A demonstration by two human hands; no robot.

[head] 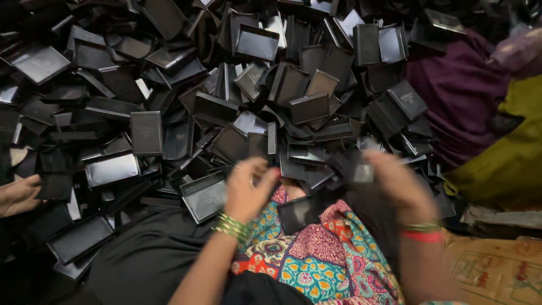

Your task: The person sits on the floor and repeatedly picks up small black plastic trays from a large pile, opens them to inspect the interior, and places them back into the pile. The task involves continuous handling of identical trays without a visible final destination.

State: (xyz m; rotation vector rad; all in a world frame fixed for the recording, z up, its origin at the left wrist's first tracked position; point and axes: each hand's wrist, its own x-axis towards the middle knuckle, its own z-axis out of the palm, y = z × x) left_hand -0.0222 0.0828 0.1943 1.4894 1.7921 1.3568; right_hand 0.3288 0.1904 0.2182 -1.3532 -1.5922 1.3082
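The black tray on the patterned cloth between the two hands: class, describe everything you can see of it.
The black tray is a small, shallow rectangle with a raised rim, seemingly glossy plastic. It lies tilted, open side up, on the colourful patterned cloth, apart from the big pile. Neither the left hand nor the blurred right hand clearly touches it.

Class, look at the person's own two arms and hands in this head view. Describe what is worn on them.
Both forearms are bare, with no sleeves in view. The left hand has a stack of green and gold bangles at the wrist and what may be a ring on one finger, too blurred to be sure. The right hand has red and green bangles at the wrist. No gloves.
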